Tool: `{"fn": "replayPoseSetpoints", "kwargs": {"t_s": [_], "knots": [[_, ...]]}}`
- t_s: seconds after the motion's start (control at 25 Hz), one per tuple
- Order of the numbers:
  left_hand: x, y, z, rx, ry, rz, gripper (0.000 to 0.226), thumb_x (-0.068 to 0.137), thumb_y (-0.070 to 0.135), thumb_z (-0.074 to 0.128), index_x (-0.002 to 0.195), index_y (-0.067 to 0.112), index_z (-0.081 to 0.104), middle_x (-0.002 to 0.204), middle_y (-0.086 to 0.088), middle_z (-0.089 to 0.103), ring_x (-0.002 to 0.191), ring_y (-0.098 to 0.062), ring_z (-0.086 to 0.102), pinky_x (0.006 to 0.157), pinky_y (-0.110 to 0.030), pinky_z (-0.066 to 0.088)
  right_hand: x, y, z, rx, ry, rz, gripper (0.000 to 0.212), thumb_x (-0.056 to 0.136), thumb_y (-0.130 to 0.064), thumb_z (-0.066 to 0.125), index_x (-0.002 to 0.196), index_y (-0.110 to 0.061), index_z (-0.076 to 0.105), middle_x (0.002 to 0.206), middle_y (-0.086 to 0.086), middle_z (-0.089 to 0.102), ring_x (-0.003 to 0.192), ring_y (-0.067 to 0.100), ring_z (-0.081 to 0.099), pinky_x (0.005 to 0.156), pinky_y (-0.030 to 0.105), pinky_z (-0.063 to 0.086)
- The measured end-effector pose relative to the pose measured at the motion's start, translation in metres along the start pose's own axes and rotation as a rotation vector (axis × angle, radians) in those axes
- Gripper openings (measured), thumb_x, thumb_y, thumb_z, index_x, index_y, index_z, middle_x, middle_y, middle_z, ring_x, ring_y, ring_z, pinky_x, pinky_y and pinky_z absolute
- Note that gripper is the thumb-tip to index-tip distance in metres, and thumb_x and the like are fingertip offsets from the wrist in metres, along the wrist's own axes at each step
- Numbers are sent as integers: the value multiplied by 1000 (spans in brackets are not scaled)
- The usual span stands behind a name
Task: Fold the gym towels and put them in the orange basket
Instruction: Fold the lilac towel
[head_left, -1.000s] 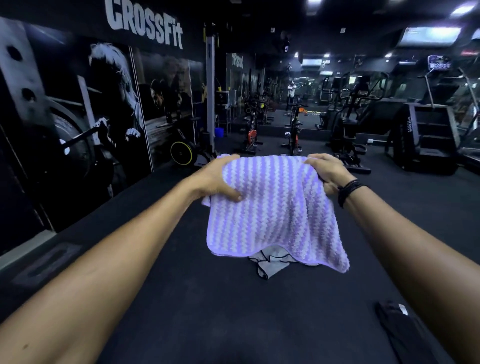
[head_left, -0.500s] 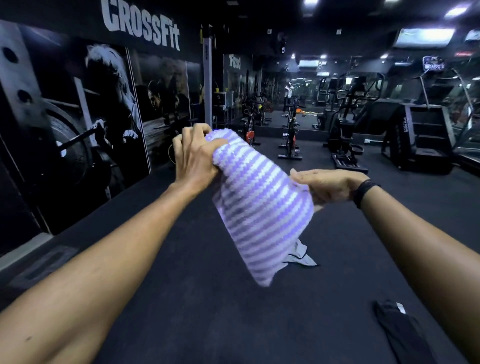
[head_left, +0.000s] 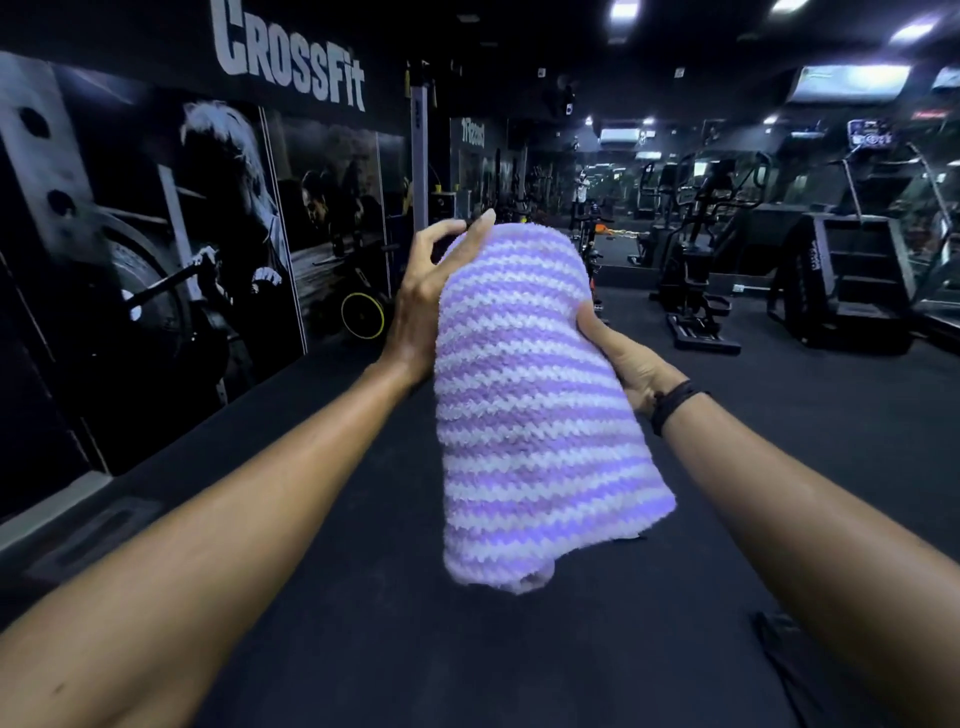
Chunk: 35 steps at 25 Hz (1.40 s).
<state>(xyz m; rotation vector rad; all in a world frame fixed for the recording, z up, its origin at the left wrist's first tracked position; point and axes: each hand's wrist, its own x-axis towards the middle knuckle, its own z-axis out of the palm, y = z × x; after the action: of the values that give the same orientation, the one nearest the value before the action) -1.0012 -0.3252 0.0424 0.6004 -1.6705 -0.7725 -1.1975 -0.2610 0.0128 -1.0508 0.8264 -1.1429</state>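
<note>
A purple-and-white striped towel (head_left: 535, 415) hangs folded in the air in front of me, its lower end rolled under. My right hand (head_left: 626, 358) grips it from the right side, thumb pressed into the fabric. My left hand (head_left: 426, 296) lies with its palm against the towel's upper left side. Its fingers are spread, and the fingertips touch the top edge without pinching it. The orange basket is not in view.
A dark cloth (head_left: 779, 644) lies on the black floor at the lower right. A wall mural (head_left: 171, 270) runs along the left. A stair machine (head_left: 852, 280) and an exercise machine (head_left: 696, 291) stand at the right, with more equipment further back.
The towel went from spread wide between both hands to folded over lengthwise. My left hand loosened its grip on the corner and my right hand moved under the towel's right side. The grey cloth on the floor is now hidden.
</note>
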Motion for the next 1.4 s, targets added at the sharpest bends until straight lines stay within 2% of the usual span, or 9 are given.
{"fn": "replayPoseSetpoints", "kwargs": {"t_s": [0.16,0.24,0.32,0.48,0.6,0.76,0.92,1.08,1.4], "knots": [[-8,-12,-1,-80,-93,-106,30,104,14,36,131,4,47,124,-15,53,110,-5,57,78,-15,49,10,5,14,35,-15,-44,106,25,-41,97,120,-15,58,106,10,73,94,27,71,69,42,59],[-7,-13,1,-260,-155,-336,19,104,10,32,114,6,47,98,-4,52,83,-4,56,56,-9,47,11,6,15,4,2,-92,108,19,-39,98,117,-17,58,97,7,75,86,23,73,62,37,59],[-13,-12,-1,-322,-172,-459,26,103,13,33,127,10,42,107,1,49,91,-7,50,53,-5,45,12,7,17,-67,1,-133,104,22,-41,97,115,-18,58,97,4,75,87,20,73,64,34,59],[-1,-16,-9,-358,-127,-536,31,102,22,42,114,-3,56,109,-21,60,69,-13,50,45,-17,48,20,5,10,-185,48,-198,73,64,-34,83,129,-17,54,122,9,66,110,29,65,82,43,56],[22,-31,-22,-342,-60,-544,49,99,55,31,99,17,62,81,-1,63,69,-15,58,58,-27,49,18,-5,3,-319,254,-214,44,81,-21,74,123,-13,60,116,11,69,104,29,68,77,39,58],[26,-45,-42,112,-152,-495,62,93,67,22,121,23,56,113,-2,62,105,-19,57,89,-37,42,8,-15,-17,-549,457,-195,35,77,-23,80,109,-12,69,99,2,75,86,17,72,66,26,56],[17,-58,-44,367,-296,-446,74,73,88,29,104,29,60,111,2,60,110,-20,54,97,-38,40,9,-19,-44,-836,649,-173,25,73,-30,81,94,-17,72,95,-1,73,86,17,70,76,31,57],[16,-66,-29,470,-391,-406,63,82,78,36,110,27,61,93,9,55,102,-17,51,86,-31,36,-1,-17,-66,-1017,837,-120,40,67,-45,77,94,-16,71,98,3,72,93,23,66,85,38,54],[2,-66,67,484,-583,-287,69,80,80,39,117,26,60,112,6,59,110,-18,54,90,-32,40,-99,4,-115,-1035,1174,-47,60,73,-63,68,109,-16,67,114,8,67,107,29,58,90,35,45]]}}
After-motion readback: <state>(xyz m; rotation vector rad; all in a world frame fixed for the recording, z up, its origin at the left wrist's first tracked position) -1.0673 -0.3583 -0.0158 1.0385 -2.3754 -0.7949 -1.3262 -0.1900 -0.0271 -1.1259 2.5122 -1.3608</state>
